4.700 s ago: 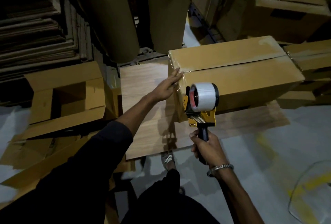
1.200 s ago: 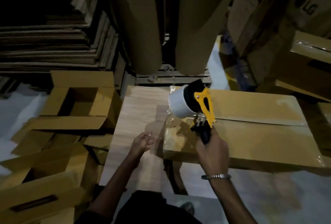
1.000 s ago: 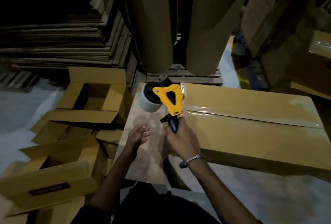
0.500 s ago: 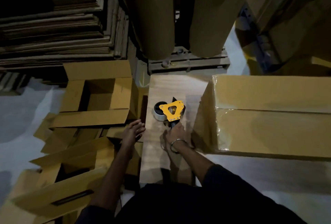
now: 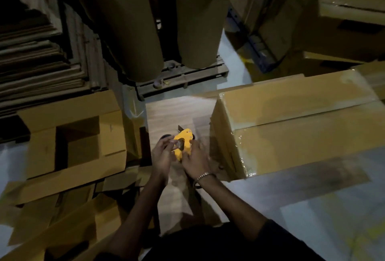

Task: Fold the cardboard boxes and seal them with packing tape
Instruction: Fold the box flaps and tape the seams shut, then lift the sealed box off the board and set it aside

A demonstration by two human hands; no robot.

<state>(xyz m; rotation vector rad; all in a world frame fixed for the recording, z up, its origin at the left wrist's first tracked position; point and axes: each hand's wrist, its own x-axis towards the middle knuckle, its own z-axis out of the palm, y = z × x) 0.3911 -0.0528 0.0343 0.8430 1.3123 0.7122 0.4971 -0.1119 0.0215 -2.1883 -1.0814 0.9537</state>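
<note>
Head view: tape dispenser between both hands, right hand gripping; left hand pinching

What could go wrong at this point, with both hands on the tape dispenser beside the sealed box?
1. The left hand has its fingers at the front of the yellow tape dispenser, which the right hand grips; a finger could catch on the cutter there.
2. The frame is dim and motion-blurred, so the loose tape end may be hard to find and could stick back onto the roll.
3. The taped box lies close beside the hands; an elbow could knock it.
</note>
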